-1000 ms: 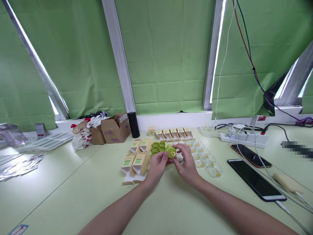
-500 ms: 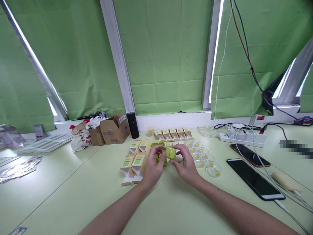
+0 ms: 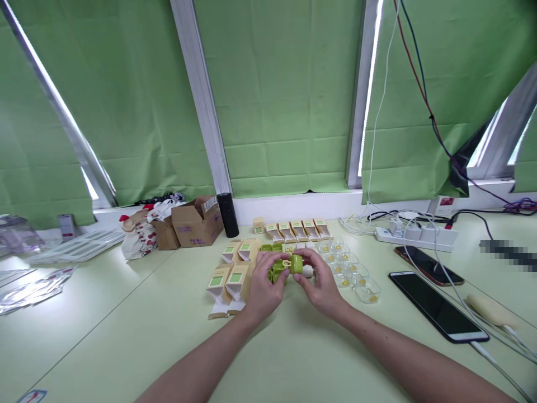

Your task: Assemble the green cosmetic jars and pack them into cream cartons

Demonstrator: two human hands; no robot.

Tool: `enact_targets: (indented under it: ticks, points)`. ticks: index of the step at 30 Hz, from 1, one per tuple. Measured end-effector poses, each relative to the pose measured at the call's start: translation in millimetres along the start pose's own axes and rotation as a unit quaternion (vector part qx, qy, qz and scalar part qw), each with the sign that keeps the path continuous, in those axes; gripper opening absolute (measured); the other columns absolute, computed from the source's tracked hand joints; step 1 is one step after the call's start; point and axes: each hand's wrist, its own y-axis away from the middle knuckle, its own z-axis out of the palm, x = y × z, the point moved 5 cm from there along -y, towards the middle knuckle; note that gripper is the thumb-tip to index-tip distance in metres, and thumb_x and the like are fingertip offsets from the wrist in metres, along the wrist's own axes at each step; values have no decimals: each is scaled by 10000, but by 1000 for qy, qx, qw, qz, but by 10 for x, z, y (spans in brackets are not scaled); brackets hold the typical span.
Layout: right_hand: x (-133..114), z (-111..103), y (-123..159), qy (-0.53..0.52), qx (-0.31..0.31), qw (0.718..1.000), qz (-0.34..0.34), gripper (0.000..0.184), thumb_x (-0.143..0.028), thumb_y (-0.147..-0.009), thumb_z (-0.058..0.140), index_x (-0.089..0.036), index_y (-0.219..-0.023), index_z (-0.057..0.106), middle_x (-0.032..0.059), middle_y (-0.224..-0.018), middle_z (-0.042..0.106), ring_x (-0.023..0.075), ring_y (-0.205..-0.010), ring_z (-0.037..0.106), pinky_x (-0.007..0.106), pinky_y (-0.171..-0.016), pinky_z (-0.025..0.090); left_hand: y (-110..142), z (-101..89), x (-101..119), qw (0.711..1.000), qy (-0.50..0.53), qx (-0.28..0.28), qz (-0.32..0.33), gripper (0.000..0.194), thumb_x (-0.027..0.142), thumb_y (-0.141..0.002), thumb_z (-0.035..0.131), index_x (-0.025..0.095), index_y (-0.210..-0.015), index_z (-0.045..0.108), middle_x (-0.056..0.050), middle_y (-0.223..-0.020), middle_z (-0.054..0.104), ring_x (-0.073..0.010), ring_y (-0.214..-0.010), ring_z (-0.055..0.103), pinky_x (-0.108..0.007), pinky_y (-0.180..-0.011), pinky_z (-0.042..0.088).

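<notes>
Since the earlier frame, the small green case has turned in the fingers, and its pale loop now points to the left.

At the left, small cardboard boxes with green labels lie opened on the desk. Beside them is the left hand; its fingers are bent close around the loop, but I cannot tell if they pinch it. Green containers stand behind this hand, partly hidden. The small green case is in the air between the two hands, and the right hand grips it with thumb and fingers. Near the right hand are white pieces, and further right clear plastic cups with yellow inside.

In my judgement, the step in hand is handling or checking the loop. The next move would call for a steady right grip, and a gentle left touch, because the loop looks thin.
</notes>
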Motion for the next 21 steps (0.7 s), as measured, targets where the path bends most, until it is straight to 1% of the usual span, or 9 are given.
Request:
enact_targets:
  ticks: [5, 10, 14, 21]
  points:
    - [33, -4, 9, -3, -6, 1000, 16, 394, -245, -897, 672, -270, -1282, 591, 85, -1220, 661, 258, -1027, 649, 436, -917, 559, 2, -11, 2, 1000, -10, 6, -3, 136, 224, -928, 690, 238, -1059, 720, -68, -1070, 725, -251, -1083, 619, -404, -943, 532]
    - [4, -14, 2, 3, -7, 1000, 8, 402, -240, -898, 670, -280, -1292, 599, 83, -1246, 666, 257, -1035, 657, 430, -908, 572, 4, -18, 5, 1000, -27, 13, -3, 82, 256, -943, 679, 235, -1007, 726, -67, -1018, 728, -249, -1028, 635, -402, -906, 541]
    - [-9, -13, 3, 13, -10, 1000, 6, 404, -254, -906, 666, -287, -1305, 608, 85, -1262, 676, 256, -1017, 668, 427, -890, 584, 6, -18, -3, 999, -38, 20, -3, 59, 242, -937, 682, 234, -975, 726, -62, -969, 723, -244, -982, 649, -385, -856, 552]
    - [35, 10, 23, 4, -22, 1000, 16, 416, -249, -910, 666, -286, -1321, 612, 83, -1251, 687, 249, -988, 681, 432, -896, 595, 23, -9, -44, 999, -20, 25, -25, 69, 240, -945, 661, 223, -931, 726, -53, -915, 702, -216, -896, 665, -337, -785, 546]
